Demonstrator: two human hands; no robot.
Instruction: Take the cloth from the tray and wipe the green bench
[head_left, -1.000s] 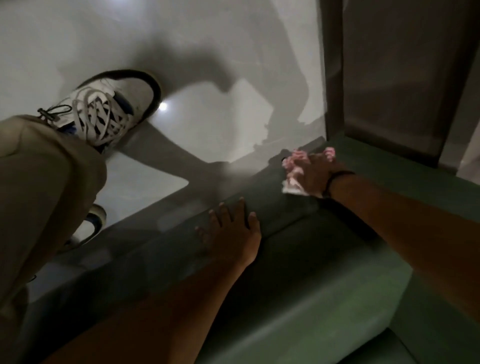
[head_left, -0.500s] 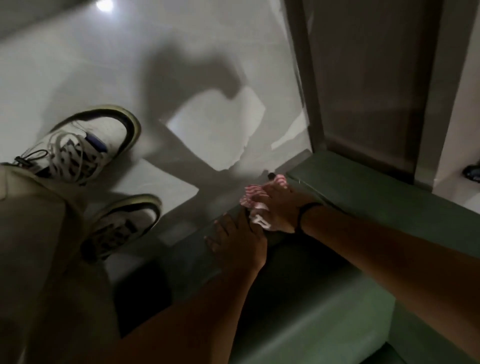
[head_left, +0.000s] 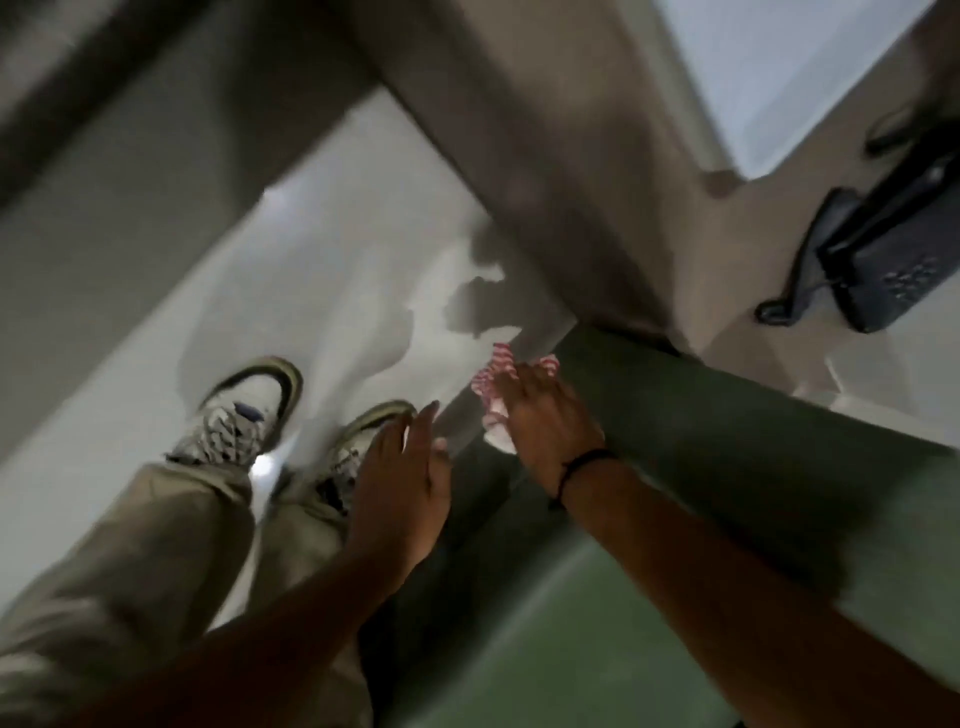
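1. My right hand (head_left: 545, 415) lies palm down on the cloth (head_left: 493, 382), fingers spread flat over it and pressing it against the counter (head_left: 727, 467) rather than curling round it.
2. The cloth is red-and-white striped and bunched up. It sits at the front edge of the green counter, near its far end, and pokes out past my fingertips and along the thumb side of my hand.
3. A thin dark band (head_left: 582, 465) circles my right wrist.
4. My left hand (head_left: 400, 493) is open with the fingers straight and close together, and it has hold of nothing. It is at the counter's front edge, just beside the right hand and nearer to me. The blur keeps me from telling whether it rests on the edge or hangs just over it.
5. The counter's green top runs from the far corner down towards the bottom right, and both of my forearms reach across it.
6. Below the edge I see my two pale lace-up shoes, one (head_left: 244, 415) clear on the floor (head_left: 337, 249), the other (head_left: 353, 441) partly hidden behind my left hand. My tan trousers (head_left: 156, 545) fill the lower left.
7. The floor is light and glossy, with shadows of my arms falling on it.
8. Beyond the counter's far end, a dark telephone (head_left: 893, 260) with a keypad sits on a pale surface at the upper right.
9. The whole view is tilted and smeared.
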